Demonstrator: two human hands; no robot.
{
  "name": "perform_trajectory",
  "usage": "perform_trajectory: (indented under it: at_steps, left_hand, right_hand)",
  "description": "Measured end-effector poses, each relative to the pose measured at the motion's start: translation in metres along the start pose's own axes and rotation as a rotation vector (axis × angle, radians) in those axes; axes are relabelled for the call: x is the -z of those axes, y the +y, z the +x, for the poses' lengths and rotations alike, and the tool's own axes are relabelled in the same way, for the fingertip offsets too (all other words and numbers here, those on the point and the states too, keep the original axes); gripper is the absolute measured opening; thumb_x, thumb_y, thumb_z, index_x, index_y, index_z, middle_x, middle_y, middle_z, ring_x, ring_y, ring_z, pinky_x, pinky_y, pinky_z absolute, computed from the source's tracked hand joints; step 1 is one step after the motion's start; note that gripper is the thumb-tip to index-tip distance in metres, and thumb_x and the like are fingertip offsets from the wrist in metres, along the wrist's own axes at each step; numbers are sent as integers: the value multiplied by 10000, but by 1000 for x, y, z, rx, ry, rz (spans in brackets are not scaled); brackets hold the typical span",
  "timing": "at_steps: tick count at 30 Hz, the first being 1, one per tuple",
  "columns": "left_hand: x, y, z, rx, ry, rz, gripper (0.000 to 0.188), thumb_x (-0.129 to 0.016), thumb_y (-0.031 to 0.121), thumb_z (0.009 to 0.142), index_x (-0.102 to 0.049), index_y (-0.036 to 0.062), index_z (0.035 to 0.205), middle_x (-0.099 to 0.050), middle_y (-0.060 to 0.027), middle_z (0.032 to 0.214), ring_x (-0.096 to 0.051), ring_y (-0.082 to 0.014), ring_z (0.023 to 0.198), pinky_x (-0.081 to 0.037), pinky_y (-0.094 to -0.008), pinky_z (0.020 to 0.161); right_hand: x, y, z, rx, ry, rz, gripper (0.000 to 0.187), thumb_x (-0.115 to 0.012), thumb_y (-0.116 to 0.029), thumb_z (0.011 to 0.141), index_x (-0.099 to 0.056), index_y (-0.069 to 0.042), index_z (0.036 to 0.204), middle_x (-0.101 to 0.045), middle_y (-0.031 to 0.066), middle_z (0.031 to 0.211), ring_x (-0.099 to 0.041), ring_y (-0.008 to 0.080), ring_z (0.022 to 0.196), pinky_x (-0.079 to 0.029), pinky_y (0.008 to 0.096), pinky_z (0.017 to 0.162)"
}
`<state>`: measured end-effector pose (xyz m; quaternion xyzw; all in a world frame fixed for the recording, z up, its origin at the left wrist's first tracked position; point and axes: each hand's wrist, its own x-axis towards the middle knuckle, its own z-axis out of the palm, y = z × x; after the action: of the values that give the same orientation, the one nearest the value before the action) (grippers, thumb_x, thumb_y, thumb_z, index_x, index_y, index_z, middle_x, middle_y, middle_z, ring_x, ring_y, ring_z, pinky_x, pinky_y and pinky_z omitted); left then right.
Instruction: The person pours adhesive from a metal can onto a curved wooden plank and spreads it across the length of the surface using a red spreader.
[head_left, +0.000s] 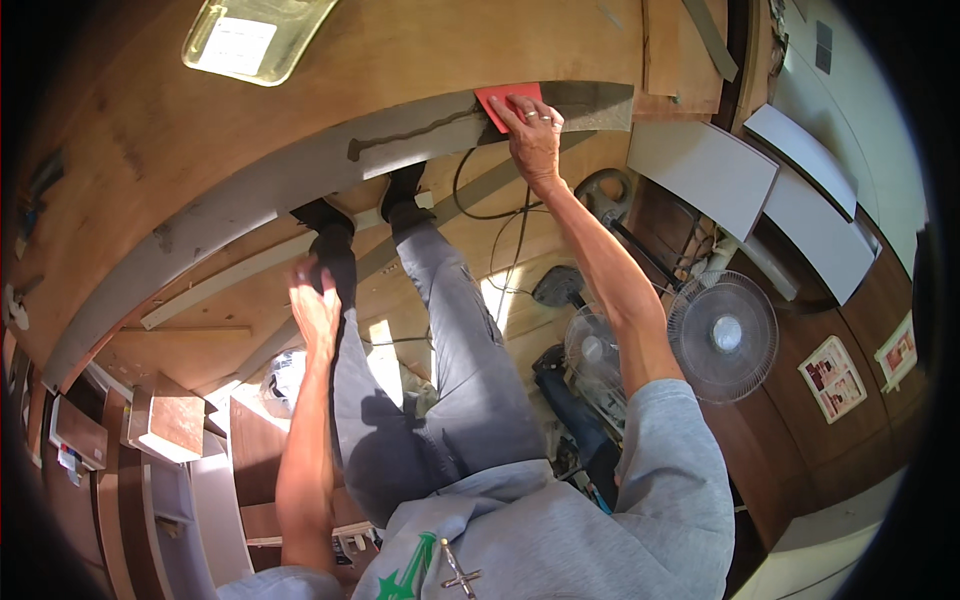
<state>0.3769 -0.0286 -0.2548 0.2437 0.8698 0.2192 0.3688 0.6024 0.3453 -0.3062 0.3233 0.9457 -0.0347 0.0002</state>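
Note:
My right hand (537, 148) is stretched far forward, its fingers closed on a flat red spreader (497, 93). The spreader lies against a long grey strip (285, 178) on the wooden work surface. A wet-looking dark brown streak (410, 136) runs along the strip to the left of the spreader. Right of it the strip has a darker smeared patch (585, 98). My left hand (316, 308) hangs beside my left leg with the fingers apart, holding nothing.
A yellowish container (265, 45) with a white label stands at the far edge. Two fans (725, 330) (592, 348) and a black cable (458, 190) are to the right of my legs. White panels (700, 165) lean at the right; wooden boxes (170, 415) stand at the lower left.

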Motion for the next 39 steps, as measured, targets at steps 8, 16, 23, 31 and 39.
perform_trajectory:
  at_steps: [8,16,23,31,39]
  left_hand:
    - [-4,19,115,-176,278,190,503,-668,89,887,-514,-68,1340,-461,-264,1389,-426,-449,1315,-389,-508,1102]
    - [-5,16,121,-150,221,190,559,-686,84,861,-493,-88,1356,-426,-268,1403,-402,-439,1317,-363,-495,1119]
    - [-5,13,121,-144,199,189,575,-674,60,851,-470,-84,1369,-402,-264,1430,-378,-446,1336,-385,-500,1113]
    - [-1,1,121,-189,189,205,583,-679,98,861,-482,-68,1384,-415,-256,1421,-386,-438,1335,-360,-497,1129]
    - [-2,6,122,-179,174,192,582,-673,75,856,-474,-67,1384,-409,-249,1429,-380,-431,1342,-368,-487,1132]
  right_hand:
    - [3,-1,2,-24,-48,22,535,-611,-34,867,-644,-285,1338,-626,14,1244,-565,231,1147,-397,435,988]
    - [7,-9,-21,-25,-96,30,515,-605,-65,878,-638,-287,1341,-623,25,1229,-564,233,1145,-406,448,987]
    - [22,-15,-67,38,-208,12,537,-606,-74,852,-629,-277,1349,-630,10,1201,-553,222,1158,-375,445,983]
    - [57,-24,-32,44,-100,58,461,-586,-70,862,-669,-231,1286,-645,11,1135,-592,229,1076,-397,416,946]
    - [10,-33,7,37,19,19,497,-592,-52,850,-668,-259,1296,-645,4,1176,-576,218,1104,-386,435,960]
